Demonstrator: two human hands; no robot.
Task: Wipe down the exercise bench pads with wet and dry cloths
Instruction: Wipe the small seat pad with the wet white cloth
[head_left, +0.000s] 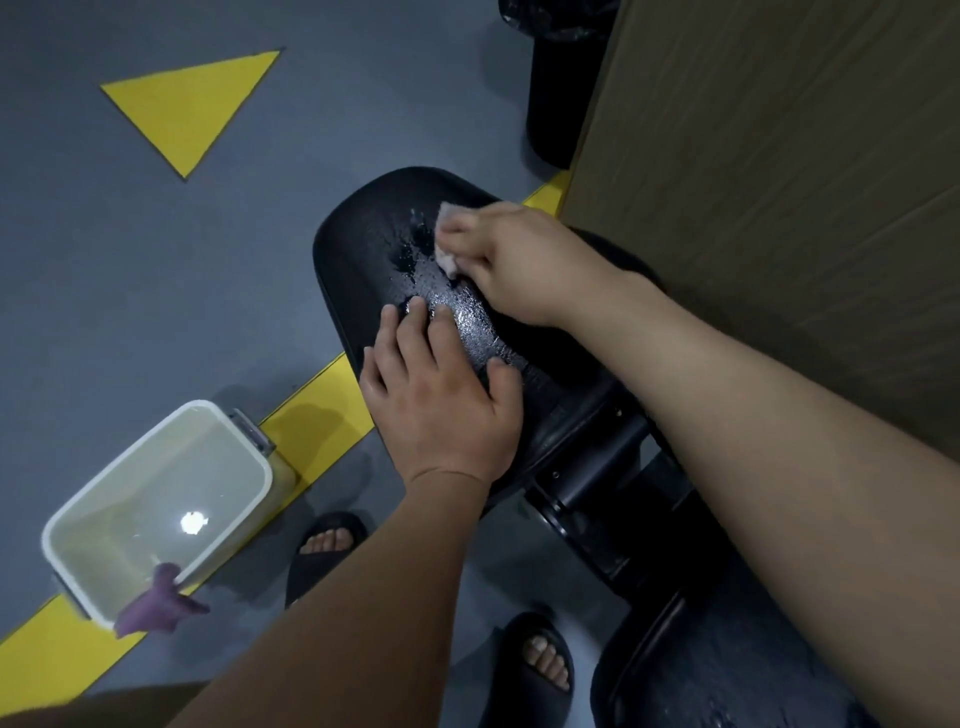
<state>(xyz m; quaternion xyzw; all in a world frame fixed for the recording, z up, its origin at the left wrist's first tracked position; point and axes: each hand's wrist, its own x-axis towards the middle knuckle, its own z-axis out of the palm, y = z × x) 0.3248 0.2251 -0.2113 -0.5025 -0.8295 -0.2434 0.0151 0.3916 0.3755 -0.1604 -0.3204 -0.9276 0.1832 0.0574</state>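
Observation:
A black bench seat pad (363, 244) fills the middle of the view, its surface glistening with wet streaks. My right hand (514, 260) presses a small pale pink cloth (445, 260) against the pad's far side. My left hand (441, 400) rests flat with spread fingers on the pad's near edge, holding nothing. A second black pad (727, 665) shows at the bottom right, with droplets on it. A purple cloth (156, 608) hangs over the rim of a white basin (244, 452) of water on the floor at the left.
The grey floor carries a yellow stripe (317, 415) and a yellow triangle (192, 104). A brown cardboard panel (779, 156) stands at the right beside the bench. A black bin (556, 93) stands behind it. My feet in black sandals (322, 556) are below the pad.

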